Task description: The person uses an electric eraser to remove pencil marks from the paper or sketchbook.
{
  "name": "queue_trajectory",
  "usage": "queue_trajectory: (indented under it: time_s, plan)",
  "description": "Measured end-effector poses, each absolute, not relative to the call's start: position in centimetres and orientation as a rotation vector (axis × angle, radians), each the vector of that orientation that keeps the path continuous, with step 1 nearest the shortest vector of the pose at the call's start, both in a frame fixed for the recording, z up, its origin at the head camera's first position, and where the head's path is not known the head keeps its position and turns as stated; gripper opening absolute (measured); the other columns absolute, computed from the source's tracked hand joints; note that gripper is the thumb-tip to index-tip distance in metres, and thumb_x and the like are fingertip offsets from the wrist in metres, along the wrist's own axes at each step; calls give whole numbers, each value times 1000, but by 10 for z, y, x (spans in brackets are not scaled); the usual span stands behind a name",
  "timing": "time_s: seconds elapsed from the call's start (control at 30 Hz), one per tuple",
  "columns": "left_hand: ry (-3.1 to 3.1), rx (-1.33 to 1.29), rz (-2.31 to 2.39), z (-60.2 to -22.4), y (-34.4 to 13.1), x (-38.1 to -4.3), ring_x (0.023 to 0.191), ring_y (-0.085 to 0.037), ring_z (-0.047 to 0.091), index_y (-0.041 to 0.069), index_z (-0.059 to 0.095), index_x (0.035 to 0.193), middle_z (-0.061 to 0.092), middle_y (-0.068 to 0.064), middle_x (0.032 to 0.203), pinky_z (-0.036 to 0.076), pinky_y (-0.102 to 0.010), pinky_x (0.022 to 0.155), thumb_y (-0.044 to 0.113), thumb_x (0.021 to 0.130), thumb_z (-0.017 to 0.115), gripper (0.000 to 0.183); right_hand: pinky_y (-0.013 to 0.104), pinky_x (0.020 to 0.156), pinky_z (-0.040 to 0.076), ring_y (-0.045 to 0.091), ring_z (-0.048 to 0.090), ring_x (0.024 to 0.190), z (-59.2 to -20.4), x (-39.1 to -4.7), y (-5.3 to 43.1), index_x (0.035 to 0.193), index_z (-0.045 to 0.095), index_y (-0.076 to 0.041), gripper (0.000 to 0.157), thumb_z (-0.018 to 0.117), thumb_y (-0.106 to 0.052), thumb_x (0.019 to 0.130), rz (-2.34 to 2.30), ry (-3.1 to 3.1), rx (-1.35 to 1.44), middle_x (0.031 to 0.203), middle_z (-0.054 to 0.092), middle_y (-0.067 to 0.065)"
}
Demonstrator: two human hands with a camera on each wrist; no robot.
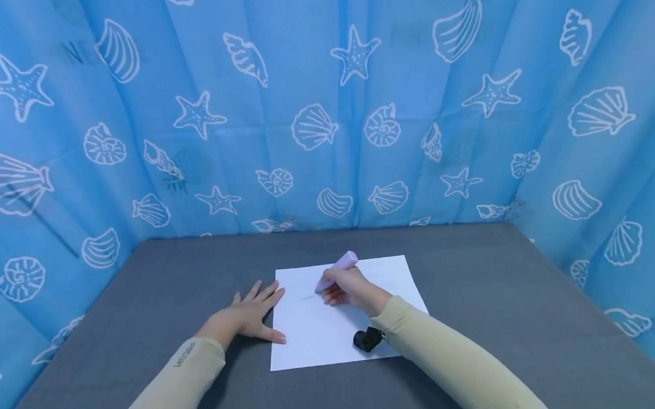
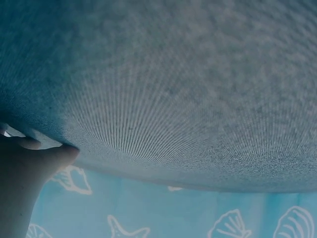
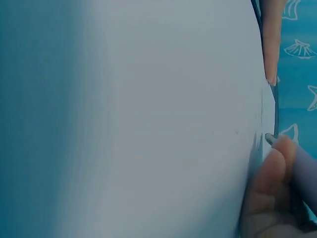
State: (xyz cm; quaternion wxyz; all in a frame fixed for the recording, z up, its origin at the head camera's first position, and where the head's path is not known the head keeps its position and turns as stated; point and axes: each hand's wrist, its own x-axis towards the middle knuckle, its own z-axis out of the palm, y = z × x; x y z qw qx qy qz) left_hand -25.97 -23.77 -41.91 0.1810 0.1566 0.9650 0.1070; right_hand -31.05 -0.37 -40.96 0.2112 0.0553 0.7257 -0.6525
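Observation:
A white sheet of paper (image 1: 313,347) lies on the grey table. My right hand (image 1: 354,289) pinches a thick lilac pen (image 1: 346,260) between thumb and fingers, and the pen leans with its narrow tip at the paper's upper left part. Just left of the tip runs a short faint line (image 1: 308,297). With fingers spread, my left hand (image 1: 247,317) rests flat at the sheet's left edge, thumb and fingertips reaching onto it. In the right wrist view, the pen (image 3: 304,171) shows its tip close to the paper (image 3: 183,109). The left wrist view catches only part of the left hand (image 2: 22,173).
Grey cloth covers the table (image 1: 505,306) around the sheet. A blue curtain (image 1: 325,161) with white shells and starfish hangs behind and at both sides. The black wrist camera (image 1: 368,338) sits under the right wrist, over the paper.

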Motion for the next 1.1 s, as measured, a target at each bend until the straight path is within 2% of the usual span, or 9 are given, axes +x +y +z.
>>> queue_trajectory:
  time_s: [0.13,0.33,0.9,1.1]
  plan:
    - [2725,433,295,-419,-239,-260,146,-41,0,16,19,157,8,-8,163,3,-71,107,71,72,69,112,21,46,45,13,50,47,-408,-309,-8,99,55,4,21,60,-12,86,-1835,2056,194,63,55,9]
    - [2725,426,278,-419,-240,-259,146,-41,0,17,19,157,8,-8,163,3,-71,107,72,73,68,112,21,45,44,13,50,46,-408,-308,-11,97,56,4,21,63,-9,83,-1820,2085,203,63,55,9]
    - [2717,418,289,-416,-238,-257,146,-41,-1,16,19,157,8,-8,163,3,-71,107,70,73,70,112,22,47,46,14,52,48,-408,-307,-11,103,54,3,27,67,-13,86,-1779,2102,186,65,56,9]
    - [2715,417,271,-416,-236,-258,146,-40,0,17,19,157,8,-8,163,4,-71,107,71,73,69,111,23,47,46,14,52,48,-408,-307,-8,101,57,4,24,66,-12,86,-1769,2089,148,65,56,9]
